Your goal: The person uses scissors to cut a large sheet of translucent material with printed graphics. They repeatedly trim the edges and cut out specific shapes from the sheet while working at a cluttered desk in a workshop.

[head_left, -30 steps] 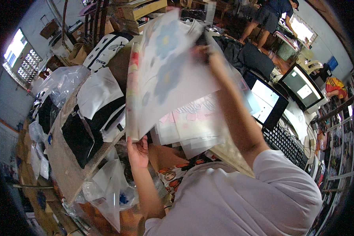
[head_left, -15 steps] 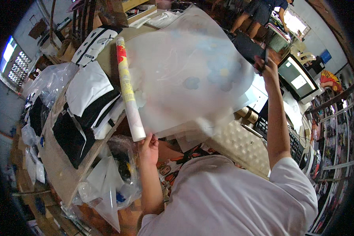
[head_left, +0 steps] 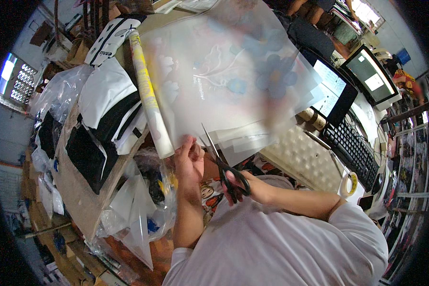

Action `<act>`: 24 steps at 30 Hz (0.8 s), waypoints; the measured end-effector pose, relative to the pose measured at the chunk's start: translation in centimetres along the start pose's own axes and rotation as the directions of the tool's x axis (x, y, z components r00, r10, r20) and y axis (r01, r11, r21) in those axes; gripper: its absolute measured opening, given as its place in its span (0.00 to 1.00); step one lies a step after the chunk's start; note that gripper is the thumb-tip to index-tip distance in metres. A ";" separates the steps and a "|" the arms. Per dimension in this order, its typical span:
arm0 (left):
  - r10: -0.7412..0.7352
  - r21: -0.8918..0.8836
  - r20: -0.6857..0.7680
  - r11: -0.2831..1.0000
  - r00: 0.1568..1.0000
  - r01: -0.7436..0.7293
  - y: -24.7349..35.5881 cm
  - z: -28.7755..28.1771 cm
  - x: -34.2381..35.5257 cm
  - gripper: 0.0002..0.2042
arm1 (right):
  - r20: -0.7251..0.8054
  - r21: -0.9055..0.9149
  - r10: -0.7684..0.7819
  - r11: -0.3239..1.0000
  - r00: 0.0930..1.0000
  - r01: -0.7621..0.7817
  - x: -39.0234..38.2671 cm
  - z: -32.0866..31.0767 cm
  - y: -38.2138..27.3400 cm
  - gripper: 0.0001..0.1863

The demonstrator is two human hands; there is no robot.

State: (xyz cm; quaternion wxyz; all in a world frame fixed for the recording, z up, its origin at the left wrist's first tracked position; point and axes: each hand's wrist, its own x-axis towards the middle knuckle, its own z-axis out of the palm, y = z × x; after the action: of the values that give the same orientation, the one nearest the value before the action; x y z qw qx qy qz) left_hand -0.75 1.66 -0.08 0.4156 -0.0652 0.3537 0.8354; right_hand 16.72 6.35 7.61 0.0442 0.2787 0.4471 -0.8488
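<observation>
A large translucent film sheet (head_left: 214, 90) with printed pale blue and white flowers lies spread out ahead of me. Along its left side runs a film roll (head_left: 150, 102), white and yellow. My left hand (head_left: 190, 159) is closed, pinching the near edge of the sheet beside the roll's near end. In my right hand (head_left: 236, 185) is a pair of black-handled scissors (head_left: 217, 155), fingers around the loops. The blades are spread and point up and away, close to the sheet's near edge and right of my left hand. Whether they touch the film I cannot tell.
White and black folded garments (head_left: 107, 95) lie on a board at left, with clear plastic bags (head_left: 138, 205) below. To the right are a laptop screen (head_left: 329, 86), a keyboard (head_left: 352, 150), a monitor (head_left: 371, 76) and a tape roll (head_left: 349, 183). Another person (head_left: 314, 9) stands beyond.
My right hand has come from the far right side down to beside my left hand, where the scissors now show plainly. My left hand stays at the near end of the roll.
</observation>
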 end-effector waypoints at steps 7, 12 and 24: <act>-0.038 -0.017 0.079 0.999 0.996 0.039 -0.6 0.0 0.8 0.04 | -0.221 -0.002 -0.229 0.972 0.948 0.234 2.8 1.5 -0.1 0.25; -0.126 -0.066 0.054 0.989 0.991 0.129 -0.5 -0.2 1.0 0.02 | -0.250 -0.068 -0.321 0.947 0.913 0.314 5.6 0.5 -1.4 0.25; -0.067 -0.180 0.036 0.981 0.997 0.073 -0.1 1.2 -0.5 0.06 | -0.324 -0.051 -0.199 0.980 0.925 0.194 14.9 -2.2 -13.3 0.21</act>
State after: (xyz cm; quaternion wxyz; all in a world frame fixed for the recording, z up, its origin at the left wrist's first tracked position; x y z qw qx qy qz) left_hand -0.14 2.13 0.99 0.4423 -0.1026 0.2677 0.8498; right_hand 0.82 18.64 8.78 -0.1135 0.3694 0.4814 -0.7867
